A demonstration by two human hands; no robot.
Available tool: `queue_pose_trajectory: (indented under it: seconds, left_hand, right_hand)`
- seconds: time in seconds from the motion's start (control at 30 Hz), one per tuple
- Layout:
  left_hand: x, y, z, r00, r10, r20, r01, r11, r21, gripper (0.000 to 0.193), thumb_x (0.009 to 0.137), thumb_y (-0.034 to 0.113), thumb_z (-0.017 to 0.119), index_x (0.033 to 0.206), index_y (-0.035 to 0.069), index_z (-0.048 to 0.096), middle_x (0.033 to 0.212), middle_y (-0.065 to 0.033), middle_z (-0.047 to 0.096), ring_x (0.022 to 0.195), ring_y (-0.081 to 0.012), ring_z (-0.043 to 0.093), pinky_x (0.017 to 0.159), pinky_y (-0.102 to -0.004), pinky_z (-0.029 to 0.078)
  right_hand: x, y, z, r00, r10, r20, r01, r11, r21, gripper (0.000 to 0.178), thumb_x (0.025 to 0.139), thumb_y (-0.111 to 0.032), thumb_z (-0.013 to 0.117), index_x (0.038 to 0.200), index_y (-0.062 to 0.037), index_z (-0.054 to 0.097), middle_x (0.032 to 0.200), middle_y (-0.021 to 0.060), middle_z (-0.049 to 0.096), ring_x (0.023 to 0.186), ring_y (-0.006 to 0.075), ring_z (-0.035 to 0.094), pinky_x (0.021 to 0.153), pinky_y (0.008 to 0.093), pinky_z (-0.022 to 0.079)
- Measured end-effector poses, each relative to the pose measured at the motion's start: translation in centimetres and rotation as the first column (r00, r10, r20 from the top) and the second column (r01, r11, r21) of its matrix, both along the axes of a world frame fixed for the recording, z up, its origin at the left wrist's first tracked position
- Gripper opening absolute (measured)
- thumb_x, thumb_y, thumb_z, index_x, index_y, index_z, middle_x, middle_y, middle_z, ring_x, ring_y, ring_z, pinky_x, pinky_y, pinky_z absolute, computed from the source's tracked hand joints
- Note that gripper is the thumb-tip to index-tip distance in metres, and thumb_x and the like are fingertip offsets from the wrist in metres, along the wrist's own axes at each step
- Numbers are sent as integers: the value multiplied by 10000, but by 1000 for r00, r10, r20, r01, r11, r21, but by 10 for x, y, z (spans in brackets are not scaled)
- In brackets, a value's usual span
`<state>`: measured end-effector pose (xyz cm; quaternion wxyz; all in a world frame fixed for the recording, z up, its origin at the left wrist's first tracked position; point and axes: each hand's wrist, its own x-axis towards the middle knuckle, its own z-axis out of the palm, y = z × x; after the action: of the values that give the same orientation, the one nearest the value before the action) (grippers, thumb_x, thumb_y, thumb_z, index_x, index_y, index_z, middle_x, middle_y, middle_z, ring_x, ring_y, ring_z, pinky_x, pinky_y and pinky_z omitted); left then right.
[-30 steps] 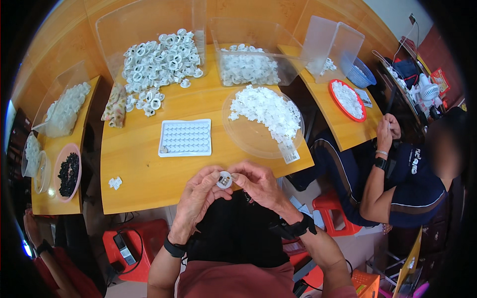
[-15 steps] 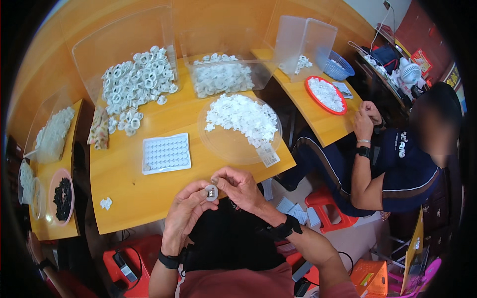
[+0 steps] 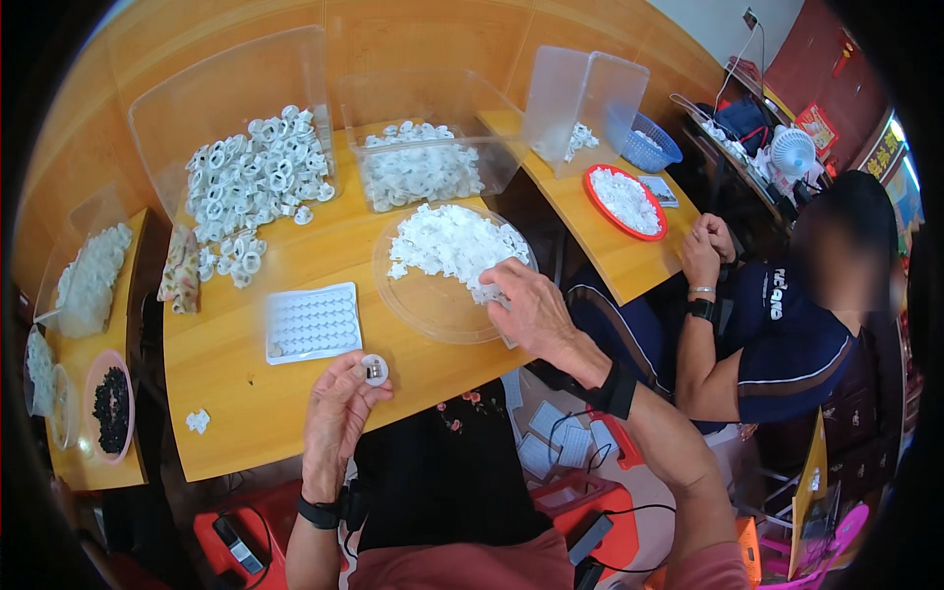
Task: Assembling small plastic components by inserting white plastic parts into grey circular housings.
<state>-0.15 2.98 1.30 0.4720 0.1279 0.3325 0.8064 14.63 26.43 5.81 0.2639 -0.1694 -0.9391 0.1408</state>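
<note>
My left hand [image 3: 339, 401] is over the near table edge, its thumb and fingers closed round a small round white plastic cap [image 3: 374, 371]. Shiny metal bits show inside the cap. Out to the right, my right hand [image 3: 539, 313] reaches over a round clear tray [image 3: 433, 329]. Its thumb and index finger are apart at the near right edge of a heap of small white plastic pieces [image 3: 447, 236]; whether a piece lies between the fingertips is too small to tell. Beyond my left hand lies a white rectangular tray [image 3: 358, 295] with rows of round hollows.
White ring-shaped parts [image 3: 261, 167] heap at the back left, beside a clear bin [image 3: 423, 167] of similar parts. Loose white pieces [image 3: 198, 421] lie at the table's left. On the right, a co-worker [image 3: 757, 324] sits by a red tray [image 3: 657, 234]. A pink tray [image 3: 125, 433] holds black parts.
My right hand has left the cap and moved right and away to the heap of white pieces. My left hand still holds the cap, slightly left of before. The view has shifted a little.
</note>
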Motion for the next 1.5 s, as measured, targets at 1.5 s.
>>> queue_pose_trajectory:
  seconds: [1.5]
  left_hand:
    - [-5, -6, -11, 999, -38, -23, 37, 999, -27, 204, 950, 101, 508, 1079, -54, 543, 969, -164, 633, 827, -213, 642, 735, -308, 547]
  right_hand:
    - [-39, -95, -24, 948, 142, -286, -317, 315, -894, 200, 890, 9, 534, 1066, 49, 621, 921, 52, 648, 773, 77, 601, 695, 213, 502]
